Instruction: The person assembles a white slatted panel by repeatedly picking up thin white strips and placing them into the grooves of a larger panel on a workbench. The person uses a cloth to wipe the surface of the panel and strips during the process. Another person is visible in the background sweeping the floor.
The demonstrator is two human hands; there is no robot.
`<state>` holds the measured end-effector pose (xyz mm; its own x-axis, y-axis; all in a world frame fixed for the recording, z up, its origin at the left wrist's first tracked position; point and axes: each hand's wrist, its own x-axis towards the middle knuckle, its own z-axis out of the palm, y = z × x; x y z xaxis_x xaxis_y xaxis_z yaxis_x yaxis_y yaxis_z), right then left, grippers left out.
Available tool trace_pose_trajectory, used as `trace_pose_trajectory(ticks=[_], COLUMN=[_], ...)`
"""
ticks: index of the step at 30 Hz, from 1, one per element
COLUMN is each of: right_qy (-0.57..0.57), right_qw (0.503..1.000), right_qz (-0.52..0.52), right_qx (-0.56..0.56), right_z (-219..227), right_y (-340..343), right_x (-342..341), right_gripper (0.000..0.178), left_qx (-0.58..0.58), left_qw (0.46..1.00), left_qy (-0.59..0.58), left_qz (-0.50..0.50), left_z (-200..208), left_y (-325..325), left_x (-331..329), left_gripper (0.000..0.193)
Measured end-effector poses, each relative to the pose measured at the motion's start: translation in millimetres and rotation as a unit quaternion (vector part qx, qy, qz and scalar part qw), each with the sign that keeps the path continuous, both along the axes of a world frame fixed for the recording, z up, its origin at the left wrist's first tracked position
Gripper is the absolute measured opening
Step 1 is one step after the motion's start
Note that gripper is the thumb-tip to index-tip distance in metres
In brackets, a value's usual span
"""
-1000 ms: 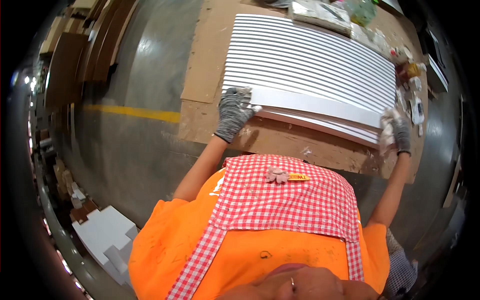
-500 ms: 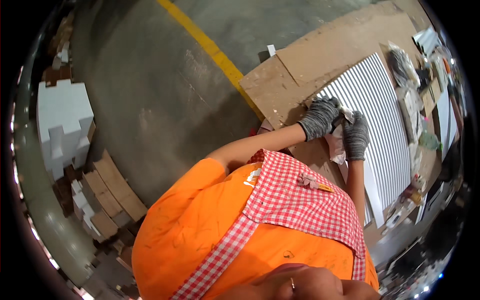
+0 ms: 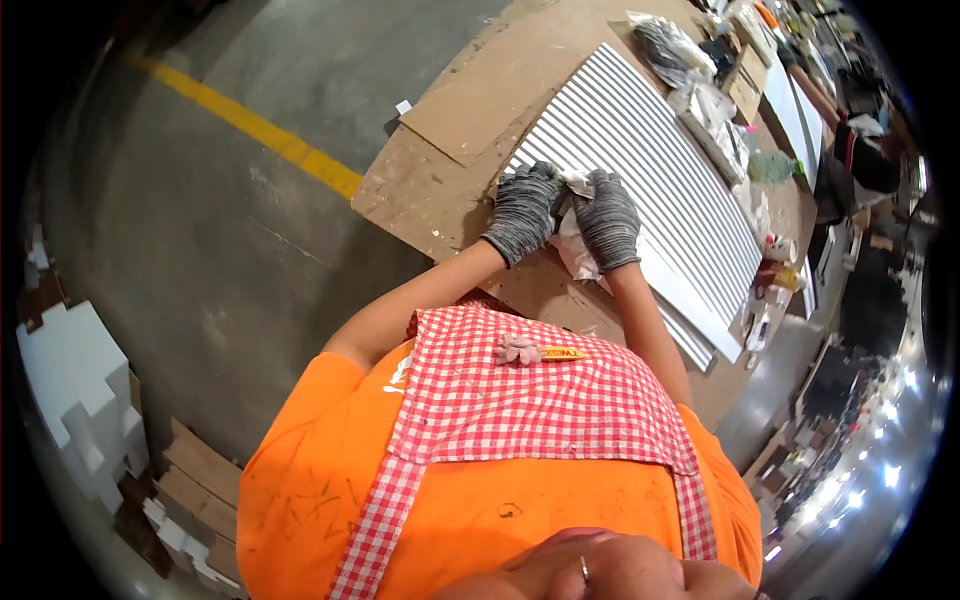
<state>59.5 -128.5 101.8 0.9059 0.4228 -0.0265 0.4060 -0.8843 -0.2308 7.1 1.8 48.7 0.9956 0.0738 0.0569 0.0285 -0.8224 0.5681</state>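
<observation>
Between my hands is a crumpled white cloth, part of it poking up at the fingertips and part hanging below. Gripping its left side is my left hand, in a grey knit glove with the fingers curled. In a matching glove, my right hand closes on the other side of the cloth. Both hands are over the near left part of a white ribbed panel with dark grooves, lying on a cardboard-covered table. A plain white strip lies along the panel's near side, beside my right forearm.
Plastic-wrapped packets, a clear greenish bottle and small containers line the panel's far right side. Loose cardboard covers the table's left part. White blocks are stacked on the floor at left. A yellow line crosses the floor.
The whole view has swung, so the table and my hands appear further left. My hands stay close together on the cloth, at about the same place over the panel.
</observation>
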Motion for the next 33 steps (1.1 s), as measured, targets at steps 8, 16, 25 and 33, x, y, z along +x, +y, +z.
trace_pose_trajectory(ticks=[8, 16, 25, 33], right_qy=[0.026, -0.144, -0.119, -0.107], right_qw=[0.99, 0.978, 0.967, 0.96], right_qz=[-0.094, -0.127, -0.082, -0.174], right_qx=[0.106, 0.087, 0.208, 0.194], right_z=[-9.1, -18.8, -45.6, -15.1], right_y=[-45.7, -20.6, -48.8, -76.7], right_x=[-14.4, -42.5, -61.0, -48.3], right_gripper=[0.027, 0.04, 0.036, 0.029], left_qx=[-0.004, -0.164, -0.001, 0.249], left_qw=[0.978, 0.972, 0.979, 0.91], left_qy=[-0.203, -0.137, 0.033, -0.046], left_qz=[-0.049, -0.1, -0.203, -0.327], left_z=[-32.4, -47.7, 21.0, -23.6], left_y=[-7.5, -5.1, -12.1, -0.5], left_x=[-0.6, 11.5, 14.9, 37.3], left_gripper=[0.027, 0.025, 0.059, 0.071])
